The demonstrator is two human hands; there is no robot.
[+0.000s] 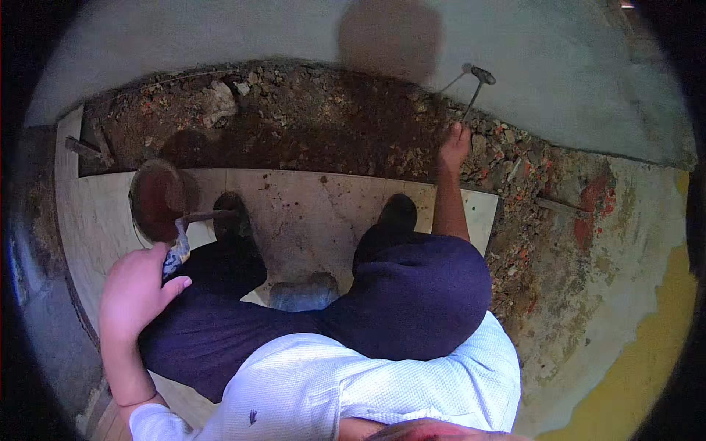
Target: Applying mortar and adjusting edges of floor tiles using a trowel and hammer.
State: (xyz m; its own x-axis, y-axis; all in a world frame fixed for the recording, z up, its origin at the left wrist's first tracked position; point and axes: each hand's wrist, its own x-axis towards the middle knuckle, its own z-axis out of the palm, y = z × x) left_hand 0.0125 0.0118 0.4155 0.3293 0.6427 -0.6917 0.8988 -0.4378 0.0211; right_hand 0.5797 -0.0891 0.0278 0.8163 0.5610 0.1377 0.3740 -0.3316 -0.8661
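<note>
Head cam view, looking straight down: the right hand is reached out past the right knee w/ fingers wrapped round the lower end of a thin-handled hammer. Head's pointing up and away, close to the grey wall; its shadow falls just left of it, so prob not touching, tho can't be 100% sure. Low grip is prob just for reach, imo, since the person's sitting back from the wall. Left hand is by the left knee, thumb spread, w/ a blue-white patterned bundle right at the fingers; those are mostly hidden, so can't tell if it's gripped or just touched. Knees wide apart, prob for balance, w/ both shoes on a pale slab. Other stuff: reddish-brown round pan on the slab just beyond the bundle, a brown stick between pan and left shoe, and a strip of rubble btwn slab and wall w/ a big pale chunk in it. Short wooden piece far left, narrow bar on the right. ATM the rubble's the main thing in the way btwn feet and wall, & the pan and stick crowd the left side.
</note>
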